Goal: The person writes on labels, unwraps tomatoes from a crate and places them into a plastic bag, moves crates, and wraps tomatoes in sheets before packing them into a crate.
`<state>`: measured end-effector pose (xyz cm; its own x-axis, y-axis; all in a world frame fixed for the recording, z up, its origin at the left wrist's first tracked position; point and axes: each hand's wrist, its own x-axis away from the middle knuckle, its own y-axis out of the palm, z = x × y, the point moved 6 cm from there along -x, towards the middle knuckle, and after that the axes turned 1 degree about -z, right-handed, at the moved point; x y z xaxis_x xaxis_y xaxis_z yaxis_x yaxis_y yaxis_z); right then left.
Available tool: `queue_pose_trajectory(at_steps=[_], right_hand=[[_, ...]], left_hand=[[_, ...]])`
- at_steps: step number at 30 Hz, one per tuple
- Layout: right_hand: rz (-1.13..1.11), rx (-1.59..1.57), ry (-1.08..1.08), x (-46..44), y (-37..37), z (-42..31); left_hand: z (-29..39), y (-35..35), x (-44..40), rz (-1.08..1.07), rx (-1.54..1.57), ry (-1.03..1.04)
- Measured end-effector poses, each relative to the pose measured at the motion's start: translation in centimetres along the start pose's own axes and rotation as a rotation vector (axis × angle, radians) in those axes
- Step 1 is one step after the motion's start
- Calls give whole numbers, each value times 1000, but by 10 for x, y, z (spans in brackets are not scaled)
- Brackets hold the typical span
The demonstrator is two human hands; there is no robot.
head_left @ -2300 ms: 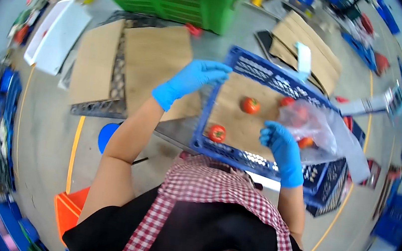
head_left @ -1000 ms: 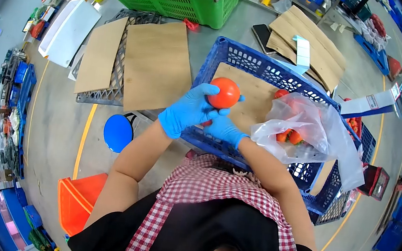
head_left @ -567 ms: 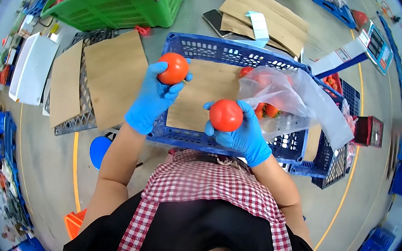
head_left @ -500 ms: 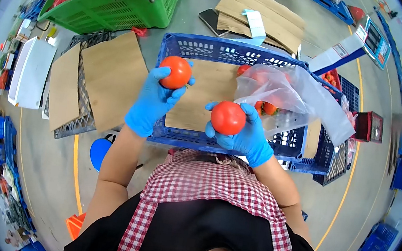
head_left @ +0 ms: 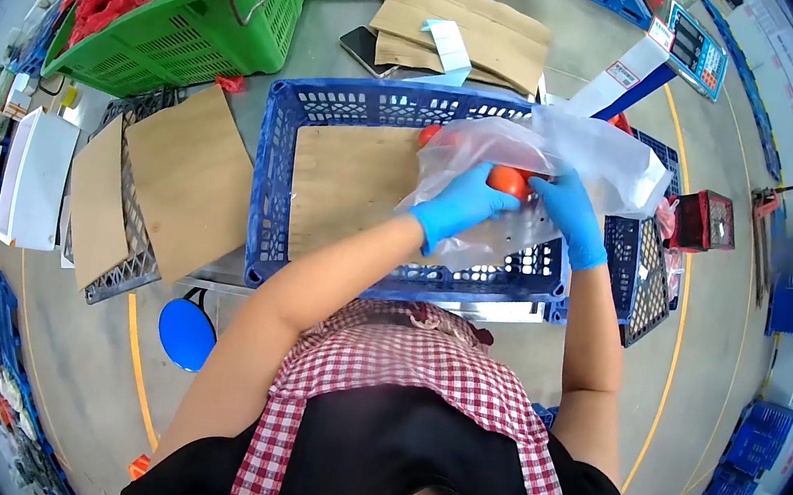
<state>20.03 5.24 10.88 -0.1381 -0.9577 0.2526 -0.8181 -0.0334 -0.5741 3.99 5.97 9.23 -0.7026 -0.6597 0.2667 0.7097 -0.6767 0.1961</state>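
My left hand [head_left: 466, 205], in a blue glove, reaches across to the right with its fingers around a red tomato [head_left: 508, 181] at the mouth of a clear plastic bag [head_left: 468, 145]. Opposite it, my right hand [head_left: 575, 217], gloved too and slightly blurred, is closed on the bag's edge beside that tomato. Through the film more red tomatoes show faintly. The bag lies in the right half of a blue plastic crate [head_left: 272, 173], whose bottom is lined with brown cardboard [head_left: 349, 187].
A green crate [head_left: 180, 33] of red netting stands at the back left. Loose cardboard sheets [head_left: 192, 183] lie left of the blue crate. Behind it are a phone [head_left: 361, 48] and more cardboard [head_left: 469, 19]. A scale [head_left: 695, 52] stands at the back right.
Both hands have moved right to the bag from in front of me, where each held up a tomato. Now one tomato shows between them; the right hand's tomato is no longer distinct.
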Motion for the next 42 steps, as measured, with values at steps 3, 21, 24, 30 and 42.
queue_pose_trajectory(at_steps=[3, 21, 24, 30, 42], right_hand=[[227, -161, -136, 21, -21, -16], [712, -322, -413, 127, -122, -23], [652, -845, -390, 130, -117, -39], [576, -622, -398, 131, -117, -32], [66, -641, -627, 97, -70, -106]], left_hand=[[13, -17, -3, 65, -508, -3], [-81, -122, -81, 98, -1065, 185], [-93, -141, -87, 50, -1124, 133], [-103, -160, -47, 100, -1018, 175], [17, -89, 74, -702, 905, 109]])
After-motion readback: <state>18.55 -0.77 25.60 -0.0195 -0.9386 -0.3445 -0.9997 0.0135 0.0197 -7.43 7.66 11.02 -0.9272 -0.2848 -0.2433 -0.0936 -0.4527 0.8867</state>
